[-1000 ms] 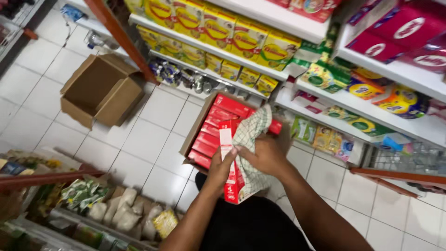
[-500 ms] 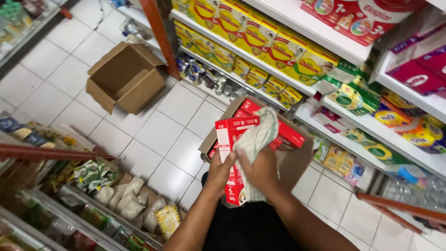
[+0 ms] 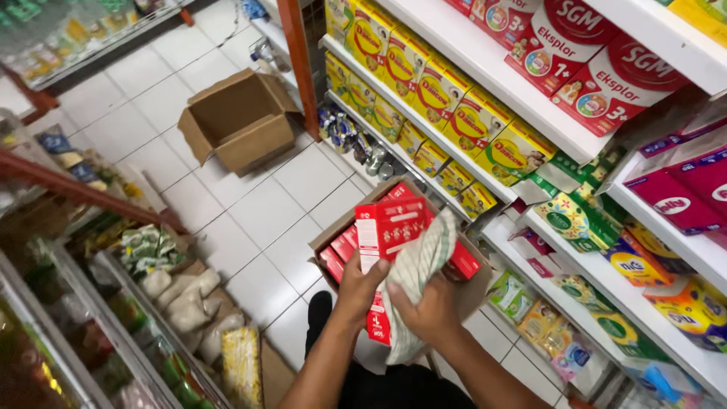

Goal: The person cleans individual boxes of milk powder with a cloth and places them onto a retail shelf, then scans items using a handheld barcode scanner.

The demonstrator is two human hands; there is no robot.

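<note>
My left hand (image 3: 358, 285) grips a red and white box (image 3: 388, 235) by its lower left edge, holding it upright in front of me. My right hand (image 3: 425, 304) presses a white cloth with green stripes (image 3: 413, 266) against the right side of that box. Below the hands an open cardboard carton (image 3: 326, 244) stands on the tiled floor, filled with several more red boxes (image 3: 338, 256).
Shelves on the right carry yellow boxes (image 3: 447, 110), red and white boxes (image 3: 575, 53) and small packets. An empty open cardboard box (image 3: 238, 121) lies on the white tiles at the upper left. A low rack with bagged goods (image 3: 163, 288) runs along the left.
The view has swung up and right toward the shelves. The red box has risen with my hands, and the cloth has moved down along its right side.
</note>
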